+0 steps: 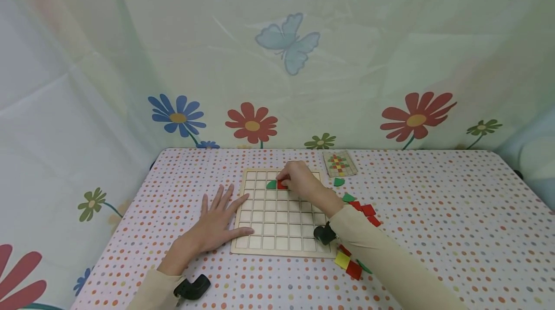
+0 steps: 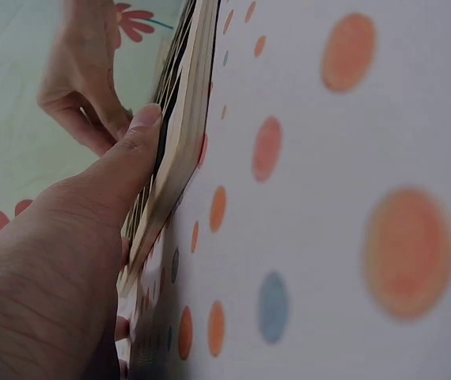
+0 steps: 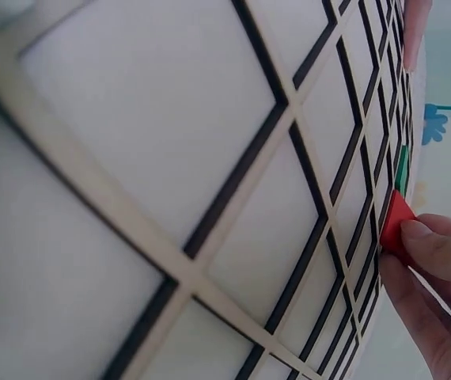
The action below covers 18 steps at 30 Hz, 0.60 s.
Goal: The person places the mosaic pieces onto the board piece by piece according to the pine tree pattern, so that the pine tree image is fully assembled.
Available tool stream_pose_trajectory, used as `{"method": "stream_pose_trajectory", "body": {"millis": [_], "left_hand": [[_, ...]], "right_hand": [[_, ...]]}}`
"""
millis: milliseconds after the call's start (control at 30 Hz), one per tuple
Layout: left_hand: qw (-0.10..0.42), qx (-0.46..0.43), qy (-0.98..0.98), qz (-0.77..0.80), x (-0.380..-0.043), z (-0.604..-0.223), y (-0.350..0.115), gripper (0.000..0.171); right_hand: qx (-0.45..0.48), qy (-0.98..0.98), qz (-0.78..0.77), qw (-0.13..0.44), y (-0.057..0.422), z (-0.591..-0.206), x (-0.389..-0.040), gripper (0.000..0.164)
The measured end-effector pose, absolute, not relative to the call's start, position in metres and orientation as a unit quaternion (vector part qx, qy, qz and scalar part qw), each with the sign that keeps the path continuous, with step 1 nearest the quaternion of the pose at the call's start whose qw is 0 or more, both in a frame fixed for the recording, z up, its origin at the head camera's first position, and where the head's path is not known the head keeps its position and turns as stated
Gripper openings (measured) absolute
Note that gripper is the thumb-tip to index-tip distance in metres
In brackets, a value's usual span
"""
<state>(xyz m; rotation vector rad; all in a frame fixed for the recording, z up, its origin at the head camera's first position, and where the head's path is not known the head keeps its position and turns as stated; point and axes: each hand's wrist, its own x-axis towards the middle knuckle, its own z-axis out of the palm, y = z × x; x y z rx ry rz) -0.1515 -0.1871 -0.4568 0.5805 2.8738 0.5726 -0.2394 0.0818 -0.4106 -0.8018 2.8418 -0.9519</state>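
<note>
A wooden grid board [image 1: 270, 229] with square cells lies on the table. My right hand [image 1: 303, 182] is over its upper part, pinching a red square tile [image 1: 281, 185] between thumb and fingers. In the right wrist view, the red tile [image 3: 397, 226] is tilted at a cell, close beside a green tile [image 3: 403, 169]. That green tile [image 1: 271, 185] has a rounded edge and sits in the cell to the left. My left hand [image 1: 217, 226] is spread at the board's left edge, its thumb [image 2: 134, 146] resting on the rim in the left wrist view.
A pattern card [image 1: 339, 163] lies beyond the board's upper right corner, with a green piece [image 1: 339, 182] below it. Several red tiles [image 1: 368, 210] and another green piece [image 1: 348, 198] lie right of the board. A yellow tile [image 1: 342, 260] and more red tiles [image 1: 354, 270] lie near my right forearm.
</note>
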Motion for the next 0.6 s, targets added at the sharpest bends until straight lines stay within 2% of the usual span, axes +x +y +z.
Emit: {"method": "stream_pose_trajectory", "body": {"millis": [600], "left_hand": [[0.072, 0.198, 0.957, 0.202, -0.1503, -0.4554, -0.1881, 0.088]], "right_hand": [[-0.266, 0.926, -0.266, 0.040, 0.0757, -0.4088, -0.2391, 0.018]]}}
